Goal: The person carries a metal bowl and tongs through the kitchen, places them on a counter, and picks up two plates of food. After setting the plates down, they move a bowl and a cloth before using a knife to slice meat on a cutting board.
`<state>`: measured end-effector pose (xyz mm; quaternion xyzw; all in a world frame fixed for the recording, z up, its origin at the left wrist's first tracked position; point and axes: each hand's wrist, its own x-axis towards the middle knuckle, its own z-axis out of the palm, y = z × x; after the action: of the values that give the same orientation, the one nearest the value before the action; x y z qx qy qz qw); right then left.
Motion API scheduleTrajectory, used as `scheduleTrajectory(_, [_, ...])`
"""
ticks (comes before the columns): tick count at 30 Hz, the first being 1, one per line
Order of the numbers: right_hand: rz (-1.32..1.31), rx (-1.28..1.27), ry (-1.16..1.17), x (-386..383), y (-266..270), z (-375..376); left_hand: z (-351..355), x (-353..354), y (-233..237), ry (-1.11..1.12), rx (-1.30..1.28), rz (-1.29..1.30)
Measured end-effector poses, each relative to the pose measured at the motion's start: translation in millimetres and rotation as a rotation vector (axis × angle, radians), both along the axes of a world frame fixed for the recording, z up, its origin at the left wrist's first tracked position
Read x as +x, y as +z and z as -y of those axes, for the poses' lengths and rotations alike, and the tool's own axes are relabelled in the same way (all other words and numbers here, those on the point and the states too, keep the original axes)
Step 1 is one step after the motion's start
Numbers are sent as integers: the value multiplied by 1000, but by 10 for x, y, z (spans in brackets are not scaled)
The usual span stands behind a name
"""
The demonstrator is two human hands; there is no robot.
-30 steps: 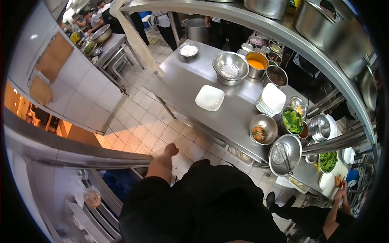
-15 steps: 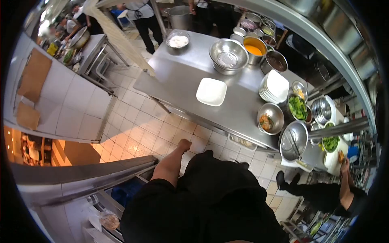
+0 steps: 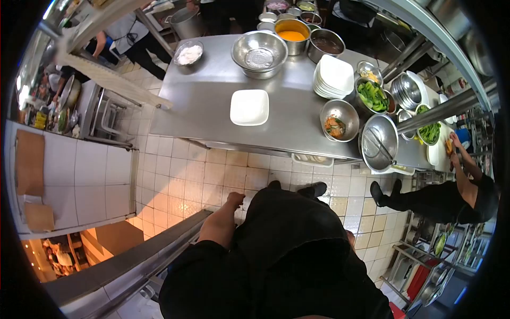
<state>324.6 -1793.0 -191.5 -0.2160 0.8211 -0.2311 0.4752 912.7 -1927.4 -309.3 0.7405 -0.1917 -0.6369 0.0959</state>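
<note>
My left hand [image 3: 235, 199] hangs low beside my body, over the tiled floor. Its fingers look curled, and nothing shows in them. At my right side only a small patch of skin of my right hand or arm [image 3: 350, 237] shows past my dark clothing; its fingers are hidden. In front of me, apart from both hands, a square white dish [image 3: 249, 108] sits on the steel table [image 3: 199, 114]. Behind it stand stacked steel bowls [image 3: 259, 52]. A steel bowl with orange-and-green food [image 3: 335, 126] is near the front edge.
Stacked white dishes [image 3: 334, 74], a pot of orange liquid [image 3: 292, 33] and a bowl of leafy greens [image 3: 373, 95] crowd the table's right half. A large bowl with tongs [image 3: 379, 143] sits by the edge. A co-worker [image 3: 446, 199] handles food at right. A ledge [image 3: 127, 258] runs left.
My view has turned, so the table now lies straighter across in front of me. A bit of skin has appeared at my right side. My left hand stays low and curled.
</note>
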Motion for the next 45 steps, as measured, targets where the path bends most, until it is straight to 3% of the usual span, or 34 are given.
scheduleTrajectory(3, [-680,3,847,-575,-1191,-825,-62,-9,105,-61,110,129])
scheduleTrajectory(5, [-605,101,792,-834,-1765,-1259,-61,-42,124,-118,28,224])
scheduleTrajectory(7, [-527,119,729,-834,-1711,-1246,58,17,-93,-132,28,177])
scheduleTrajectory(9, [-501,97,732,-787,-1651,-1148,252,24,-136,-637,-391,295])
scheduleTrajectory(10, [-495,85,737,-806,-1649,-1097,359,-39,-122,-617,-398,302])
scheduleTrajectory(12, [-484,55,751,-812,-1695,-997,643,-209,175,-187,-235,280])
scheduleTrajectory(16, [-496,-38,804,-809,-1823,-830,831,-247,490,-105,-329,262])
scheduleTrajectory(19, [-588,-225,920,-782,-1971,-654,765,-152,342,-107,-393,279])
scheduleTrajectory(21, [-144,53,281,-625,-1636,-151,598,-38,279,-306,-345,366])
scheduleTrajectory(23, [38,35,-7,-283,-860,266,397,131,228,-1184,-531,598])
scheduleTrajectory(25, [120,-16,-162,246,122,646,154,159,322,-403,-73,257])
scheduleTrajectory(26, [122,-23,-157,197,48,644,26,190,296,-419,-71,253])
scheduleTrajectory(28, [119,-52,-198,223,85,607,-239,245,209,-137,-4,203])
scheduleTrajectory(29, [116,-48,-219,231,102,578,-303,239,248,-158,0,201])
scheduleTrajectory(32, [86,81,-112,290,266,466,-515,250,322,140,63,83])
scheduleTrajectory(33, [96,54,-118,244,90,374,-543,263,314,125,67,84])
scheduleTrajectory(36, [156,-70,-118,-540,-1755,-525,-511,254,343,80,123,51])
scheduleTrajectory(37, [153,-70,-129,-563,-1762,-585,-468,250,326,92,125,48])
scheduleTrajectory(39, [-399,-354,646,-601,-1686,-677,-380,267,315,94,128,44])
scheduleTrajectory(40, [-679,-482,1035,-624,-1646,-721,-320,304,315,-361,-87,126])
scheduleTrajectory(41, [-682,-475,1025,-566,-1556,-705,-258,322,312,-815,-306,202])
scheduleTrajectory(43, [217,16,-143,-267,-1236,-503,-99,308,183,-745,-259,182])
scheduleTrajectory(45, [60,-30,33,-140,-826,-390,74,270,118,-274,-99,13])
